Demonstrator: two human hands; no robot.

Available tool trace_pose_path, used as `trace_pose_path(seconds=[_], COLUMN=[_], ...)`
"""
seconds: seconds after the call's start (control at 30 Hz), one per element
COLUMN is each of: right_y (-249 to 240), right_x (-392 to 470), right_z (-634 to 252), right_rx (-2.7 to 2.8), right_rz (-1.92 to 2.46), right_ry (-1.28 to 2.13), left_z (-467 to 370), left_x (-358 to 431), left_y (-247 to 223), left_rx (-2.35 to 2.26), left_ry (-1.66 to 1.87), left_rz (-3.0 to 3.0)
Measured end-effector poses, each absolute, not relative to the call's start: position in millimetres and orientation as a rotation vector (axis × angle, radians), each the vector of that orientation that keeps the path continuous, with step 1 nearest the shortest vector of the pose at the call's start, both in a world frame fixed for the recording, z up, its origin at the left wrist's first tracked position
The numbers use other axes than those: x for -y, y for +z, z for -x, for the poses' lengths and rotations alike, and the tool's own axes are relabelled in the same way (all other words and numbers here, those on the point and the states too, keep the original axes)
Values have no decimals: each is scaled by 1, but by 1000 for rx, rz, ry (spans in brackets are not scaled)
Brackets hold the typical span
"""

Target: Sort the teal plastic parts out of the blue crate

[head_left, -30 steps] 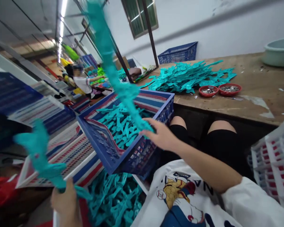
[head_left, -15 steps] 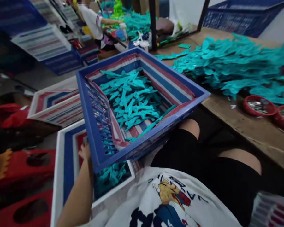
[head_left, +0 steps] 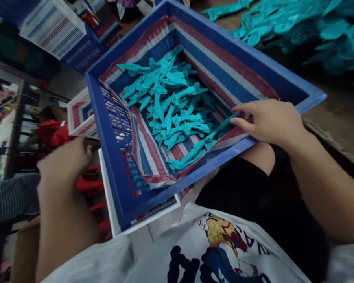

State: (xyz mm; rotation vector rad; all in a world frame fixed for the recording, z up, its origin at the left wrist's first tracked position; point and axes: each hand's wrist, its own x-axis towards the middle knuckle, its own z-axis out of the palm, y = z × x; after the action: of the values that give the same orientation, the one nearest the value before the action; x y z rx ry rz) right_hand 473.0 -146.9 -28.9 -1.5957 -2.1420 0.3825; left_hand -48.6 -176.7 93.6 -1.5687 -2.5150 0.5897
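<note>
A blue plastic basket (head_left: 106,165) with a red, white and blue striped liner (head_left: 221,86) sits tilted before me, above a white basket (head_left: 112,214). Inside lies a heap of flat teal plastic pieces (head_left: 165,102). My right hand (head_left: 271,120) reaches over the near right rim, its thumb and fingers closed around the end of one teal piece (head_left: 221,127) against the liner. Out to the left of the basket, my left hand (head_left: 66,159) is smeared by motion, and its fingers are unclear.
More teal pieces (head_left: 283,23) are piled on the worktable at the upper right. A white basket (head_left: 84,112) with striped lining stands behind on the left, and a white crate (head_left: 54,29) farther back. Red items (head_left: 54,131) and a striped sleeve or trouser leg (head_left: 11,196) lie to the left.
My left hand has come up out of the lower white basket and moved left. My right hand has entered view at the blue basket's near right side. The view has moved closer and lower.
</note>
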Motion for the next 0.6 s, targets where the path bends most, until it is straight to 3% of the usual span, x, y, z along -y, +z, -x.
trace_pose_path(seconds=[0.07, 0.13, 0.2, 0.3, 0.4, 0.5, 0.6], right_y=[-35, -31, -23, -17, -18, -18, -17], right_x=[151, 151, 148, 145, 145, 144, 143], right_z=[-462, -461, -462, -461, -459, -457, -457], right_rx=[2131, 2110, 2109, 2092, 2058, 2057, 2066], right_rz=[1762, 1897, 1987, 2007, 2001, 2010, 2016], right_ry=[397, 403, 436, 523, 566, 556, 543], left_z=[16, -26, -67, -107, -115, -107, -96], left_x=[143, 95, 47, 2, -2, 11, 16], left_y=[90, 57, 0, -98, -169, -199, -197], left_rx=[2234, 1969, 1885, 1979, 1967, 1940, 1931], left_ry=[615, 535, 674, 1163, 1263, 1230, 1152], left_rz=[1643, 2029, 2354, 2472, 2455, 2417, 2427])
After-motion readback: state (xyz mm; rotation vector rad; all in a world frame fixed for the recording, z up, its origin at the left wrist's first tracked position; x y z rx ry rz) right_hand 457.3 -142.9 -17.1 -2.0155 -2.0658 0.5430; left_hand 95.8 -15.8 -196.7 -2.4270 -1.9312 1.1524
